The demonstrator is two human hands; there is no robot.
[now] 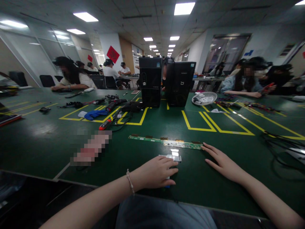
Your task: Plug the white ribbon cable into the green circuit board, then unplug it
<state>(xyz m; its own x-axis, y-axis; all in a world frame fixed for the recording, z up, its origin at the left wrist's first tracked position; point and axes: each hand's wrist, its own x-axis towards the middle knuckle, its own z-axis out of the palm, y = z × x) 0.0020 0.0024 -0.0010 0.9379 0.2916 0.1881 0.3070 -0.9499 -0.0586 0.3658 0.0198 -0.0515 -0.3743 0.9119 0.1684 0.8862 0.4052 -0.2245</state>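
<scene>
A long, narrow green circuit board [183, 144] lies across the table in front of me, with several brown-gold tabs along its far edge. My right hand [219, 162] is open, palm down, its fingertips at the board's right end. Nearer to me, my left hand [157, 171] rests palm down with its fingers stretched out. It partly covers a flat whitish strip [176, 158], which looks like a ribbon cable. A small blue thing [168, 186] shows beneath the left thumb; most of it is hidden.
Two black computer towers [150, 82] stand at the table's middle. To the left lie a red-and-black screwdriver [105, 123], a blue glove [95, 114] and dark cables. A white basket [204, 98] sits right of the towers; black cables [274, 149] lie far right. Other people sit around.
</scene>
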